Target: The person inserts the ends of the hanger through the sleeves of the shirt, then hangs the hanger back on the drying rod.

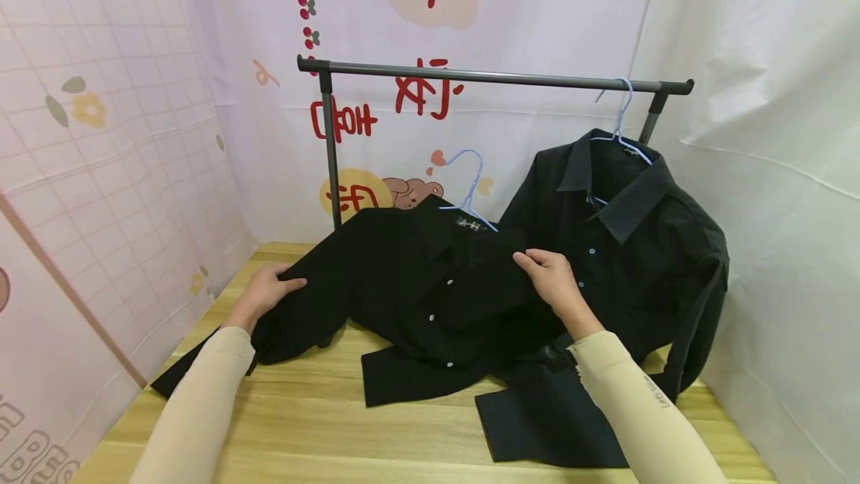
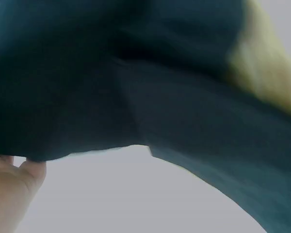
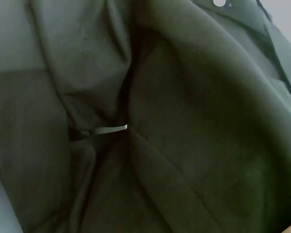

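Observation:
A black button-up shirt [image 1: 403,267] with white buttons lies spread over the table, partly lifted between two hands. The hook of a light blue hanger [image 1: 470,196] stands up from its neck, and the hanger's lower part is hidden inside. On the left, my left hand [image 1: 267,294] pinches the sleeve; the left wrist view has the thumb [image 2: 34,172] at the cloth's edge. My right hand [image 1: 554,282] pinches the shirt near its shoulder, right of the hanger. Dark cloth [image 3: 184,121] fills the right wrist view, leaving only a sliver of the hand in a corner.
Behind the hands stands a dark metal clothes rack [image 1: 470,75]. A second dark shirt [image 1: 645,275] hangs at its right end on another light blue hanger [image 1: 621,118], its lower part draped onto the wooden table [image 1: 322,424]. Printed white curtains [image 1: 571,13] enclose the back and sides.

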### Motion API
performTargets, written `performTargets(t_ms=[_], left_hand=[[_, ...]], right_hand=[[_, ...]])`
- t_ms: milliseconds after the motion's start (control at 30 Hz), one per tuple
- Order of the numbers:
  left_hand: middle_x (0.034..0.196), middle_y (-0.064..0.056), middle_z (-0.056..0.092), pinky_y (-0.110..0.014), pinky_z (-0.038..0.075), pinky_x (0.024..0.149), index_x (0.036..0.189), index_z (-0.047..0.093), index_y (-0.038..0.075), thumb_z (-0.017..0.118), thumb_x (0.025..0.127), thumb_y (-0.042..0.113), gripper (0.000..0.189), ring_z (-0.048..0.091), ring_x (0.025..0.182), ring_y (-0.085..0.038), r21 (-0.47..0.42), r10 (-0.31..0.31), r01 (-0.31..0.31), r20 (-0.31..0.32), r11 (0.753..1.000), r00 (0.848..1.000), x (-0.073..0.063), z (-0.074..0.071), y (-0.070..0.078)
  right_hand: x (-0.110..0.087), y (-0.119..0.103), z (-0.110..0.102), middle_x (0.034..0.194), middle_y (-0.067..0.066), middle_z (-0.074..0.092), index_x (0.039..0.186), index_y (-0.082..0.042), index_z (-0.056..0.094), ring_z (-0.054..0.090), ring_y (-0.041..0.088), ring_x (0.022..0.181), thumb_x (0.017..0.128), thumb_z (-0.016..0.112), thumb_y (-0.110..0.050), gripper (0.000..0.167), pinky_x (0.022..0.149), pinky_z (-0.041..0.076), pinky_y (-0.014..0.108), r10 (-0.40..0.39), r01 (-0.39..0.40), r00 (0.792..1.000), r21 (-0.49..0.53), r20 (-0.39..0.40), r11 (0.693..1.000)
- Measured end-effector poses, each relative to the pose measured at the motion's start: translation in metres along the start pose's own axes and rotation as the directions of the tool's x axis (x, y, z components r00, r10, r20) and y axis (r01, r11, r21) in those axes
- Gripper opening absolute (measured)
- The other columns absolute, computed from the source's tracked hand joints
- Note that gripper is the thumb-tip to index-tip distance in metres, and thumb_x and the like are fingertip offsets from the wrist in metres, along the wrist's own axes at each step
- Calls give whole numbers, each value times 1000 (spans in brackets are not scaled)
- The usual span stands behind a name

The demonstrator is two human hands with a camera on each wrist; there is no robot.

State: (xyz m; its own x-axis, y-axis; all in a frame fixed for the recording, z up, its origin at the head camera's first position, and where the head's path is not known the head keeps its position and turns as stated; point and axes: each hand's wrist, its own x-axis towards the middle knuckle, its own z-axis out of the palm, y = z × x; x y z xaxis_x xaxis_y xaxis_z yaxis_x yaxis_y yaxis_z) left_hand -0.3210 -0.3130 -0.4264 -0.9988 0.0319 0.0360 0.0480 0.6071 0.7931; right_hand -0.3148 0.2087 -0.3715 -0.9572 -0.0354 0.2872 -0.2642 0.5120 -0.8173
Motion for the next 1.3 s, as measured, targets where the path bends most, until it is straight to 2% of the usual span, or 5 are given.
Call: performTargets(t_ms=[400,533,700,967,1300], left_hand=[[101,-23,64,-51,46,75,110,67,-5,60,98,17,26,59,85,-37,338,14,39,-150,940,989,-20,-32,-43],[104,-26,66,-61,42,79,108,69,-3,58,97,18,26,60,88,-44,417,11,127,-312,900,950,-22,-33,-42],[108,-30,65,-64,41,82,112,67,-4,55,96,13,27,59,94,-50,383,25,165,-444,909,896,-17,-24,-31],[107,-23,68,-52,51,71,117,67,-1,59,98,19,29,65,89,-37,395,82,32,-269,918,960,5,24,0],[108,-13,68,-51,49,85,113,73,5,66,96,34,35,63,98,-34,457,148,-141,19,878,989,15,128,40]], right_hand=[[1,10,-10,61,0,35,63,-8,49,41,20,62,99,63,-36,47,54,35,30,250,-219,946,161,-205,962],[0,11,-9,59,-1,34,61,-10,49,40,21,61,98,63,-35,47,53,33,30,265,-234,922,138,-283,962],[-2,13,-4,58,1,32,57,-12,46,39,23,59,98,64,-36,51,52,32,32,246,-229,894,90,-374,969],[-3,14,3,58,1,36,61,-9,52,42,23,60,98,62,-39,49,51,33,32,222,-218,889,57,-400,974],[-3,13,8,61,2,40,69,-3,60,44,23,66,98,63,-36,44,58,35,34,272,-248,875,111,-401,962]])
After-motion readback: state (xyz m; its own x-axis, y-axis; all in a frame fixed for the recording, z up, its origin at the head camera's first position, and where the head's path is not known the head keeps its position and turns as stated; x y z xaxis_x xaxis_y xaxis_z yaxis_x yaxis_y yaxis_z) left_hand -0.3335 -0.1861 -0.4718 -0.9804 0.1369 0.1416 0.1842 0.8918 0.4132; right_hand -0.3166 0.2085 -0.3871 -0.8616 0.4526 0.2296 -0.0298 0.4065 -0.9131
